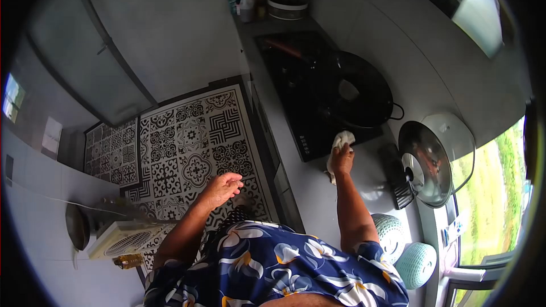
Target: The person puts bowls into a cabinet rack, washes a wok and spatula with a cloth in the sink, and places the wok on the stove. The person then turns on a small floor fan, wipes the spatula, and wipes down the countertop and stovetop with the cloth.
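My right hand is closed round a white cloth, at the near edge of the black cooktop. Part of the cloth hangs below the fingers against the grey counter. Beyond it, a large black wok sits on the cooktop, its long handle pointing to the far left and a loop handle at the right. My left hand hangs in the air over the patterned floor, left of the counter. Its fingers are loosely bent and apart, with nothing in them.
A glass lid leans by the window, beside a black slotted spatula. Two pale green woven baskets stand near my right elbow. Bottles and a round container of jars occupy the counter's far end. A fan unit is at left.
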The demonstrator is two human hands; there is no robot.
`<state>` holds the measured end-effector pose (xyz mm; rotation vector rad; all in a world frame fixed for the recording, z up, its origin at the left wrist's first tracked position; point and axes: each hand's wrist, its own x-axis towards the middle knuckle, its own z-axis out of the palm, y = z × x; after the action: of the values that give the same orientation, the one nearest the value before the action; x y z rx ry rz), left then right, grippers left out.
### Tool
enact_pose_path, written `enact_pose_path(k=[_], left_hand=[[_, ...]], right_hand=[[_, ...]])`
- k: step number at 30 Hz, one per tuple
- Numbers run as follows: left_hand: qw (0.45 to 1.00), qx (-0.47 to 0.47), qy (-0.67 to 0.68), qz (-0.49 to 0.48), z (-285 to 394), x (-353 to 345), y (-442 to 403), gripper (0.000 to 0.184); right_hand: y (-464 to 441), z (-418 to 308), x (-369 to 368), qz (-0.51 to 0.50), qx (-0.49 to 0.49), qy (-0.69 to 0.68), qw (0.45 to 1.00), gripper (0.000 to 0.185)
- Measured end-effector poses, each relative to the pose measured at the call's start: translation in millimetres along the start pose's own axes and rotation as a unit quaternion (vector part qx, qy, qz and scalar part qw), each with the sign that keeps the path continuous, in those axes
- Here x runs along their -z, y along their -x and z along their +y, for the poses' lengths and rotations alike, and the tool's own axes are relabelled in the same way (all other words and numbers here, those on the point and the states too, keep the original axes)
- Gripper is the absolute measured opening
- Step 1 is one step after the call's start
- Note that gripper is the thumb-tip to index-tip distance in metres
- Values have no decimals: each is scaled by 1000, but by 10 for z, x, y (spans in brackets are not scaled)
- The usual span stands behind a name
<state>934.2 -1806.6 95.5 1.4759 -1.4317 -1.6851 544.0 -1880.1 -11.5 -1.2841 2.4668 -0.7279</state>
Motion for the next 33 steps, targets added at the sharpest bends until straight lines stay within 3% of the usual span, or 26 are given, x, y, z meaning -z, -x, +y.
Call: enact_pose_path(k=[1,2,5,7,10,14,16,17,18,19,21,23,24,26,27,29,31,33], left_hand=[[1000,-2,1,0,-35,40,15,29],[1000,-14,8,6,-61,114,30,30],[998,2,36,47,-239,392,-68,28],[997,1,54,57,-262,585,-116,28],[993,21,86,71,-325,932,-300,26],[984,37,139,104,-460,1365,-629,25],[981,37,154,108,-396,1546,-777,25],[980,49,162,103,-358,1637,-836,25],[982,45,155,94,-325,1718,-896,26],[983,53,149,88,-304,1784,-961,26],[985,28,155,70,-277,1875,-1077,27],[986,41,151,52,-194,1939,-1181,27],[986,36,156,47,-137,1961,-1229,28],[983,29,179,33,-139,2032,-1388,29],[984,33,172,23,-108,2083,-1473,29],[979,47,195,29,-25,2150,-1614,31],[977,66,203,24,102,2200,-1756,31],[978,57,189,60,208,2270,-1928,31]], right_hand=[[-112,-1,-146,-61,-48,48,996,55],[-83,-84,-207,-60,-42,54,996,55],[223,-561,-488,-4,43,66,997,65],[252,-854,-547,-130,73,115,982,67],[14,-1008,-751,-172,105,124,972,69],[-378,-1287,-1065,-85,151,157,972,62],[-593,-1431,-1309,-84,77,173,978,62],[-682,-1444,-1434,-46,57,129,989,52],[-835,-1434,-1524,-71,154,346,923,46],[-1013,-1409,-1593,-97,241,542,799,40],[-1253,-1363,-1697,-153,195,494,833,33],[-1311,-1559,-1597,-133,178,520,825,34],[-1495,-1286,-1808,-141,170,517,827,34],[-1998,-627,-2355,67,136,281,948,35],[-2017,-951,-2066,67,124,282,949,35],[-1629,-1937,-1452,-40,-1,208,977,31],[-1950,-1703,-1663,9,-52,148,988,28],[-2090,-1670,-1688,-2,-29,200,979,27]])
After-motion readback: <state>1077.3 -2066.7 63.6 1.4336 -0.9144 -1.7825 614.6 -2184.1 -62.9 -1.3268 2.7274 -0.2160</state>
